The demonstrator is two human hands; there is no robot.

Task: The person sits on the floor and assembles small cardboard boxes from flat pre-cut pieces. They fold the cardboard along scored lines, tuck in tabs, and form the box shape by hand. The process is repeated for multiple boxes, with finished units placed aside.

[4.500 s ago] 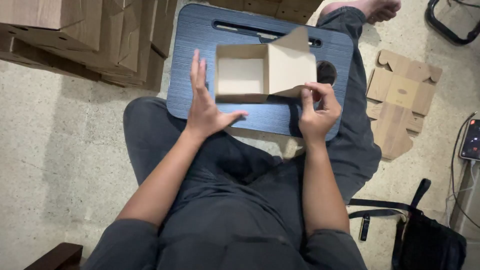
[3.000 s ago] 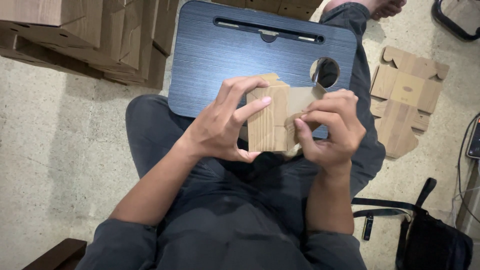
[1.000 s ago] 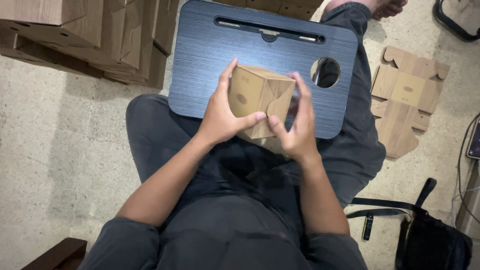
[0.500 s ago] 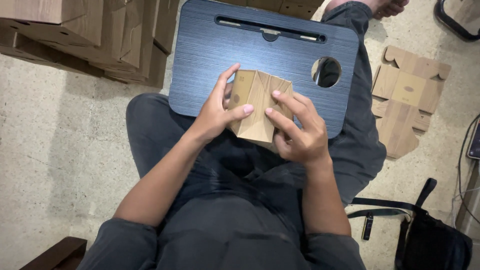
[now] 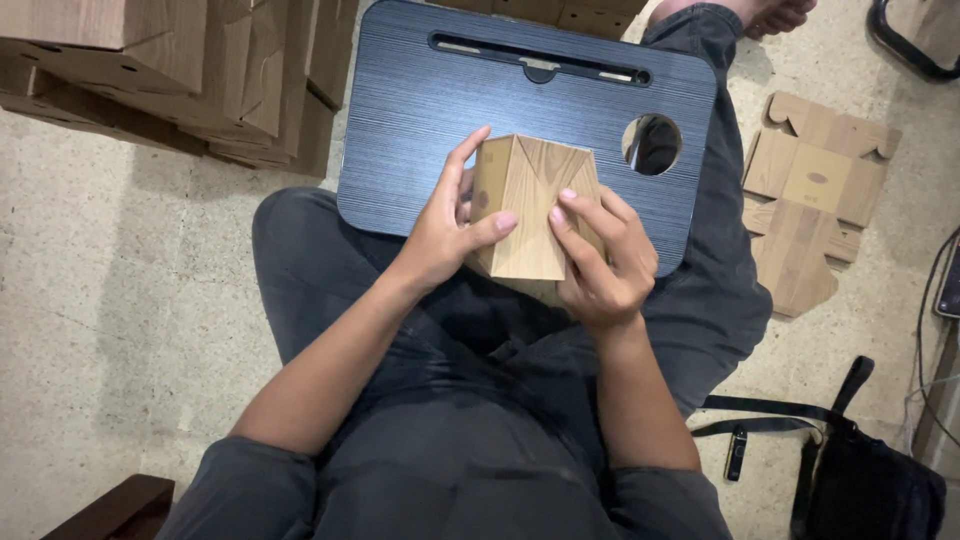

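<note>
A small wood-grain cardboard box (image 5: 528, 205), folded shut, is held above my lap at the near edge of a dark blue lap tray (image 5: 420, 130). My left hand (image 5: 447, 228) grips its left side, thumb across the front face. My right hand (image 5: 605, 262) holds the right side, with its fingers pressed on the front panel.
Stacks of finished wood-grain boxes (image 5: 170, 70) stand at the upper left on the floor. Flat unfolded box blanks (image 5: 810, 200) lie to the right of my leg. A black bag with a strap (image 5: 860, 480) sits at the lower right. The tray has a round hole (image 5: 652, 144).
The box lay open on the tray earlier; I lifted it, folded its flaps shut and turned it in both hands. My right hand's fingers have shifted onto the front panel.
</note>
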